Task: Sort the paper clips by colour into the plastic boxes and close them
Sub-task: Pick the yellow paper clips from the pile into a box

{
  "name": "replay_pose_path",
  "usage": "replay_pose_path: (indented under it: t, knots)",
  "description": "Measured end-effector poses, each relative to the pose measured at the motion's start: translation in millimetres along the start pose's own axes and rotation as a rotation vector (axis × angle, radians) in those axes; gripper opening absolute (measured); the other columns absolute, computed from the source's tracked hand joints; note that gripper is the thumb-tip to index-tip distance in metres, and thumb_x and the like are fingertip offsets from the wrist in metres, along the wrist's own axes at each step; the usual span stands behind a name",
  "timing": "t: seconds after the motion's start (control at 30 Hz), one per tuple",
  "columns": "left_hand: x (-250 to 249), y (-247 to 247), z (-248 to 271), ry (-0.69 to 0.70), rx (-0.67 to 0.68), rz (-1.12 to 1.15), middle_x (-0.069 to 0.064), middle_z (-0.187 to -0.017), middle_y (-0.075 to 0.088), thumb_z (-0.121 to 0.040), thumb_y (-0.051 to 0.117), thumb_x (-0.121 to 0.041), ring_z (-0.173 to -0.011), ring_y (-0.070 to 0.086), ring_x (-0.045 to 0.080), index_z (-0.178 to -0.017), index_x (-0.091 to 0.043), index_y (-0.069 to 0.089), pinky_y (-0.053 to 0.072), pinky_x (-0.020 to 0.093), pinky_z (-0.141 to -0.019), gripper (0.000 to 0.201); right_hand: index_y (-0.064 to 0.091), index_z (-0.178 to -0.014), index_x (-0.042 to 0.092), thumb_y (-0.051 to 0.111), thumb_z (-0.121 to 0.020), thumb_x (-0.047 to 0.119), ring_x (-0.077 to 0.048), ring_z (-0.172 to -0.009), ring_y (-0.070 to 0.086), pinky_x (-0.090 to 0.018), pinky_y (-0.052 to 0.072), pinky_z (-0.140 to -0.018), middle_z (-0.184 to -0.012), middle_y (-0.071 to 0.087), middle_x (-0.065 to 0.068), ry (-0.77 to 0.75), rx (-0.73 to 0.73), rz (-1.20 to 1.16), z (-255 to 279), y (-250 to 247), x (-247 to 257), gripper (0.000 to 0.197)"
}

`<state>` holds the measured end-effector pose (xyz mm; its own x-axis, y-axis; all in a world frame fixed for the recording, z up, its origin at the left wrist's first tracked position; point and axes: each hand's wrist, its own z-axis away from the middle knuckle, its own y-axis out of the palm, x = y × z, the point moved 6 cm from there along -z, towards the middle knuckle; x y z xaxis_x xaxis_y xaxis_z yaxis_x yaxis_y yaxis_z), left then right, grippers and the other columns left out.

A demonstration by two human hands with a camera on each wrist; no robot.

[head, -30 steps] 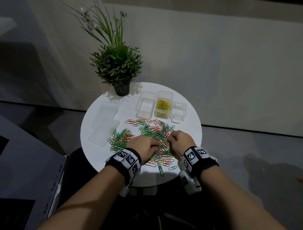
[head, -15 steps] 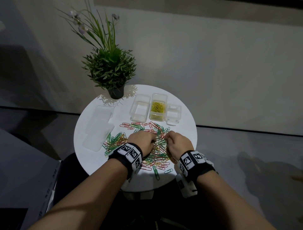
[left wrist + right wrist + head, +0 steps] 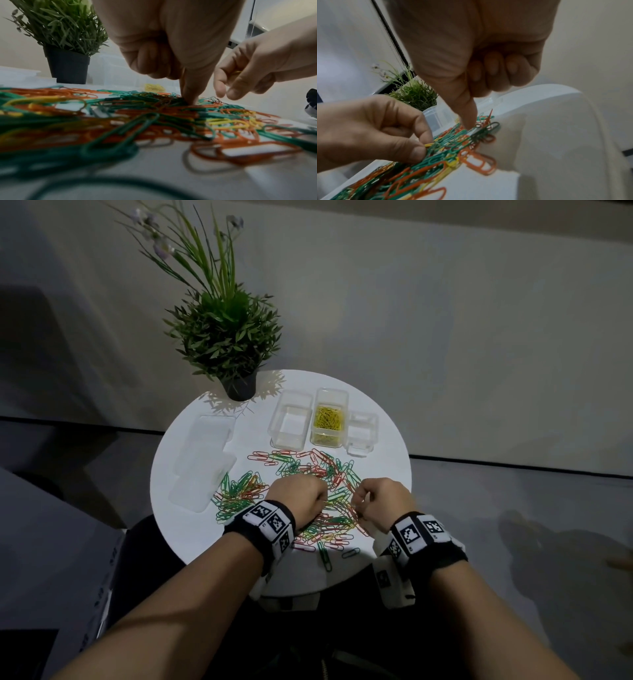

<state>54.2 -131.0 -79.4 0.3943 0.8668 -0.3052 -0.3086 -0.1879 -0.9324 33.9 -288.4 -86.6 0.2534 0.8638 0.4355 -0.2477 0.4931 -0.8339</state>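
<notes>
Two hands in the mixed clip pile [image 3: 308, 494] mid-table: left hand [image 3: 297, 497] pinches a yellow clip [image 3: 430, 145], right hand [image 3: 382, 501] curled, forefinger pressing the clips, holding cannot tell; tangled clips may drag wrong colours into the yellow box [image 3: 328, 419].

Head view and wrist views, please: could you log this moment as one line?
left hand pinches yellow paper clip in mixed-colour clip pile | right hand fingertip at pile, hold unclear | middle clear plastic box open, holds yellow clips

Round white table [image 3: 383, 440] w/ clips [image 3: 308, 470], boxes [image 3: 290, 422]
</notes>
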Motion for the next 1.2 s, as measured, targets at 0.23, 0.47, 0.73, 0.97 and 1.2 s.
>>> replay_pose_path:
  t: [0.23, 0.47, 0.73, 0.97, 1.2]
  knots:
    - [30, -4, 15, -0.219, 0.005, 0.413, -0.018, -0.075, 0.067, -0.079, 0.075, -0.029, -0.077, 0.062, 0.004, -0.074, -0.028, 0.072, 0.047, 0.02, -0.07, 0.007, 0.068, -0.064, 0.024, 0.062, -0.07, 0.003, -0.011, -0.064, 0.065, -0.03, 0.057, -0.068, -0.066, 0.07, 0.008, -0.144, 0.178, 0.023, 9, 11, 17, 0.023]
    - [49, -7, 27, -0.334, -0.077, 0.759, -0.01, -0.077, 0.072, -0.078, 0.077, -0.02, -0.075, 0.064, 0.006, -0.073, -0.018, 0.074, 0.047, 0.022, -0.073, 0.006, 0.073, -0.081, 0.025, 0.07, -0.073, 0.007, -0.011, -0.077, 0.064, -0.024, 0.054, -0.072, -0.07, 0.065, 0.013, -0.156, 0.154, 0.09, 13, 14, 25, 0.02]
    - [69, 3, 51, -0.481, -0.232, 1.083, -0.002, -0.075, 0.064, -0.084, 0.064, -0.007, -0.075, 0.058, 0.013, -0.07, -0.013, 0.065, 0.042, 0.024, -0.072, 0.015, 0.073, -0.072, 0.024, 0.063, -0.079, 0.014, -0.006, -0.053, 0.065, -0.024, 0.057, -0.063, -0.067, 0.071, 0.013, -0.314, 0.242, 0.096, 26, 26, 45, 0.015]
    - [70, 12, 57, -0.525, -0.182, 1.185, -0.003, -0.072, 0.065, -0.084, 0.066, -0.007, -0.071, 0.058, 0.013, -0.07, -0.013, 0.066, 0.043, 0.028, -0.079, 0.015, 0.066, -0.074, 0.02, 0.054, -0.078, 0.013, -0.016, -0.075, 0.064, -0.028, 0.054, -0.069, -0.073, 0.07, 0.005, -0.37, 0.201, 0.244, 21, 36, 52, 0.014]
    - [72, 16, 57, -0.589, -0.128, 1.297, -0.003, -0.055, 0.044, -0.098, 0.051, -0.019, -0.036, 0.032, 0.006, -0.081, -0.013, 0.052, 0.025, 0.017, -0.034, 0.018, 0.062, -0.081, 0.019, 0.049, -0.083, 0.006, -0.016, -0.079, 0.062, -0.03, 0.052, -0.073, -0.078, 0.067, 0.008, -0.278, 0.088, 0.074, 16, 19, 33, 0.018]
